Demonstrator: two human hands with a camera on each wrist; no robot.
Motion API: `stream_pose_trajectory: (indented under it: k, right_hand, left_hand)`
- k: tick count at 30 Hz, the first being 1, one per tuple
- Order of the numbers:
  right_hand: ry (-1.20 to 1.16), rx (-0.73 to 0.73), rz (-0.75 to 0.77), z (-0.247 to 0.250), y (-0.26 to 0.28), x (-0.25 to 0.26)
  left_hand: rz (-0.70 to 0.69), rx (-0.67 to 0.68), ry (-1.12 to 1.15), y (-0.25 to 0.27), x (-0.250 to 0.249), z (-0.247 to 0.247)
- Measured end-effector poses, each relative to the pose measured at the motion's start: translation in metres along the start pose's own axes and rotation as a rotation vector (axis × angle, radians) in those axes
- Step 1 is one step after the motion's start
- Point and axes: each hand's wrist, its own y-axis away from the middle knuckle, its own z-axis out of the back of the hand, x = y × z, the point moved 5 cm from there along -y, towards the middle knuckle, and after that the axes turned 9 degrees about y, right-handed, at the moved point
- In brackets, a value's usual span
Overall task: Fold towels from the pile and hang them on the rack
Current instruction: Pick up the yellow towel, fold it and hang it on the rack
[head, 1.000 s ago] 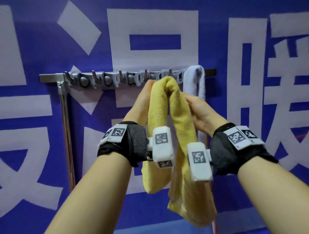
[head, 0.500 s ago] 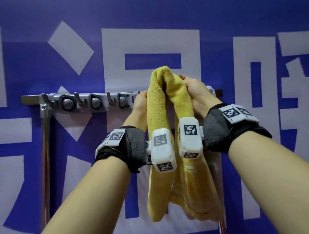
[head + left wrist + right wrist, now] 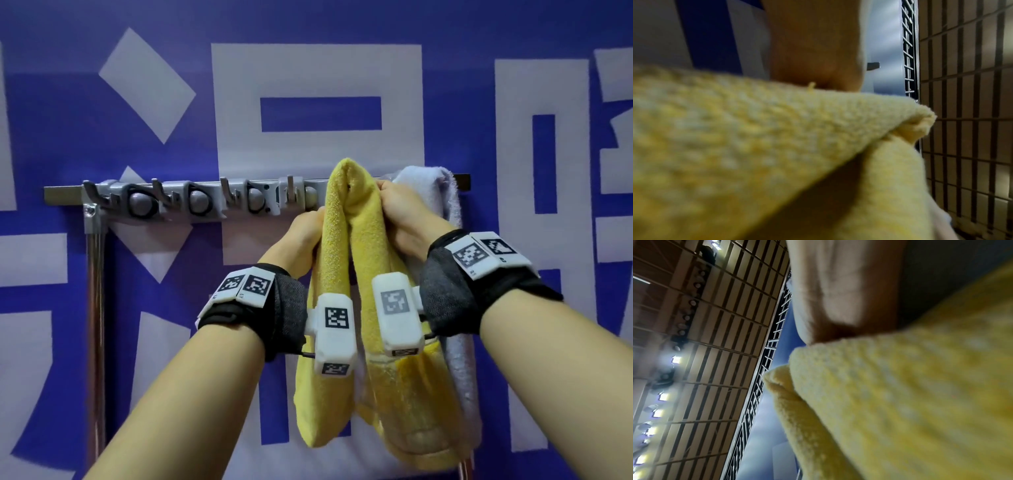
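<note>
A folded yellow towel (image 3: pixel 342 274) hangs doubled over, its top fold level with the grey rack bar (image 3: pixel 65 194) and hiding that stretch of it. My left hand (image 3: pixel 303 229) holds the towel's left side, its fingers hidden behind the cloth. On the right side, near the fold, my right hand (image 3: pixel 399 209) grips the towel with curled fingers. I cannot tell whether the towel rests on the bar. Both wrist views are filled with blurred yellow towel (image 3: pixel 756 146) (image 3: pixel 900 402) under a palm.
A pale lavender towel (image 3: pixel 442 192) hangs over the bar's right end, touching my right hand. Several grey hooks (image 3: pixel 191 202) line the bar to the left. A metal post (image 3: pixel 95 308) carries the bar's left end. Behind is a blue and white banner wall (image 3: pixel 308 85).
Both hands lifted the yellow towel's fold above the bar, then brought it down to bar level beside the lavender towel. The hands keep the same hold.
</note>
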Motion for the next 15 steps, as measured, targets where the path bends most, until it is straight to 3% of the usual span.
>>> stream_pose_trajectory:
  k: [7,15]
  right_hand:
    - [-0.043,0.034,-0.044,-0.005,0.020,-0.029]
    - [-0.253,0.018,-0.072,-0.007,0.050,-0.062]
  left_hand:
    - [0.003,-0.055,-0.002,0.014,0.022,0.002]
    - [0.040,0.049,0.211,0.042,0.049,-0.002]
